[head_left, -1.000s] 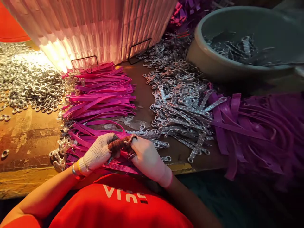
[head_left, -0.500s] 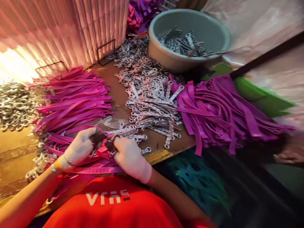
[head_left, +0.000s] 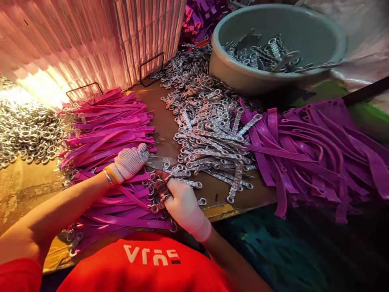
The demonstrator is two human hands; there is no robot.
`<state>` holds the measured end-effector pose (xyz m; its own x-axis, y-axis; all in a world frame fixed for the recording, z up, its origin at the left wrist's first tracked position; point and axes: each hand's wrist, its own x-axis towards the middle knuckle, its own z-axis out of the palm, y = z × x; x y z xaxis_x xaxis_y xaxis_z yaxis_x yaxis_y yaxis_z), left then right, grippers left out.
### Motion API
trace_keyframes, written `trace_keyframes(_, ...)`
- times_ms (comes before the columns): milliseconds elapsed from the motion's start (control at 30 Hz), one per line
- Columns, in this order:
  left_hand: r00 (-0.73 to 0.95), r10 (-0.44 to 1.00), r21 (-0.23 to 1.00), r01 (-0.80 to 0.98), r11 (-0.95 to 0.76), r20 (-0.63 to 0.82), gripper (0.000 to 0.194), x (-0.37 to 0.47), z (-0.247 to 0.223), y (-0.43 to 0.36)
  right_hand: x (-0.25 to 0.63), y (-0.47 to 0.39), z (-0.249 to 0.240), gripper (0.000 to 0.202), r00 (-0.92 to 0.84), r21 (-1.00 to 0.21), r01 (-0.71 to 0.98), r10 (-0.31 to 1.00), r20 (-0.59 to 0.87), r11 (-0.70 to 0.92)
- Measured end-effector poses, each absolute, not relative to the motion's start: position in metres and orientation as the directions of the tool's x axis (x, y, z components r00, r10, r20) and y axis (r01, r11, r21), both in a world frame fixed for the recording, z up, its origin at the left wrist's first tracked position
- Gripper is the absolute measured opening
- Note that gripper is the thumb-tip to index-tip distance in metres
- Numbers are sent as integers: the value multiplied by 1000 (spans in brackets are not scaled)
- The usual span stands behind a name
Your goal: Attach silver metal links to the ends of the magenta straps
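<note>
My left hand (head_left: 132, 162) over the straps (head_left: 112, 129), fingers' hold unclear, my right hand (head_left: 182, 202) gripping rings (head_left: 154, 208) at the straps' ends, links (head_left: 209, 129) beyond.

Gloved hands: two, one left hand (head_left: 130, 162) and one right hand (head_left: 184, 207). Basin (head_left: 243, 77): one. Wire frames (head_left: 82, 87): two. Bunches of purple straps (head_left: 291, 156): at least three. Metal rings (head_left: 33, 138) and silvery links (head_left: 209, 142): both too many to count.
</note>
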<state>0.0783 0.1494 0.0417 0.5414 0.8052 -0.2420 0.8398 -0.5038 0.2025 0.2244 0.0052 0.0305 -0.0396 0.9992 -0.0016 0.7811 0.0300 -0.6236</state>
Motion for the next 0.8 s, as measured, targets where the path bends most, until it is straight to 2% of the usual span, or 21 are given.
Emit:
trace_keyframes(100,608,783,293,778,-556,-129,30,59,51,140,226,7,36,48,-22,-655,755,999,30,36)
trace_keyframes(167,584,810,480,726,-492,-54,25,42,62,129,224,8,41,51,-43,-685,722,994,100,101)
trace_keyframes(200,549,834,579,698,-421,-57,21,34,68,121,222,9,44,51,-69,-695,703,987,144,151)
trace_keyframes(267,452,879,740,642,-202,-152,25,19,79,104,216,12,49,46,-144,-693,676,967,209,250)
trace_keyframes(333,375,875,826,562,48,-306,35,9,87,86,206,14,53,35,-221,-651,695,952,210,305)
trace_keyframes(400,349,840,857,460,233,-415,43,4,91,70,197,15,56,22,-264,-563,761,947,182,321)
trace_keyframes(467,351,813,863,385,327,-465,46,4,90,58,189,14,57,13,-286,-453,827,942,173,334)
trace_keyframes(633,358,823,886,320,336,-441,41,10,77,39,186,7,58,13,-322,-276,885,921,219,375)
trace_keyframes(800,268,885,917,236,323,-380,41,16,62,36,191,0,55,16,-302,-262,895,923,239,361)
